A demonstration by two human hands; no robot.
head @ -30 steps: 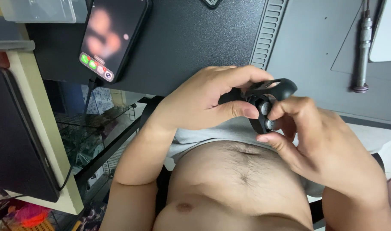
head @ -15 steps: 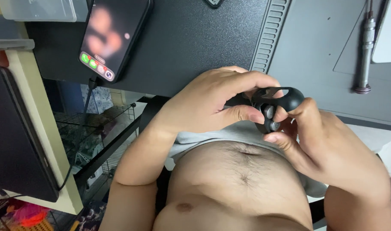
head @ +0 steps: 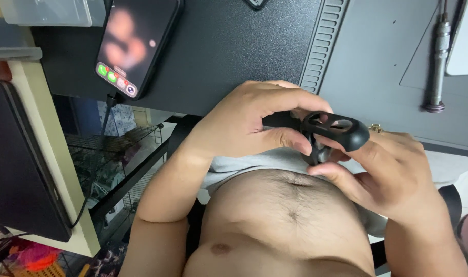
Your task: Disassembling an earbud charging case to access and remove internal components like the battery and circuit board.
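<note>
Both my hands hold a small black plastic part (head: 332, 128) with a ring-shaped opening, just in front of my bare belly. My left hand (head: 247, 123) wraps its fingers over the left end of the part, thumb pressed under it. From the right, my right hand (head: 385, 172) pinches the ring end between thumb and fingers. The part's lower side is hidden behind my fingers.
A black desk mat (head: 224, 46) lies ahead, with a phone (head: 136, 43) showing a lit call screen at its left. A ribbed dark strip (head: 321, 41) and a grey surface (head: 382, 61) with a metal pen-like tool (head: 438, 66) lie to the right. A dark device (head: 18, 164) stands at left.
The black part has turned in my hands; its ring now faces up and points right. My right fingers have shifted along it. The left hand stays almost in place.
</note>
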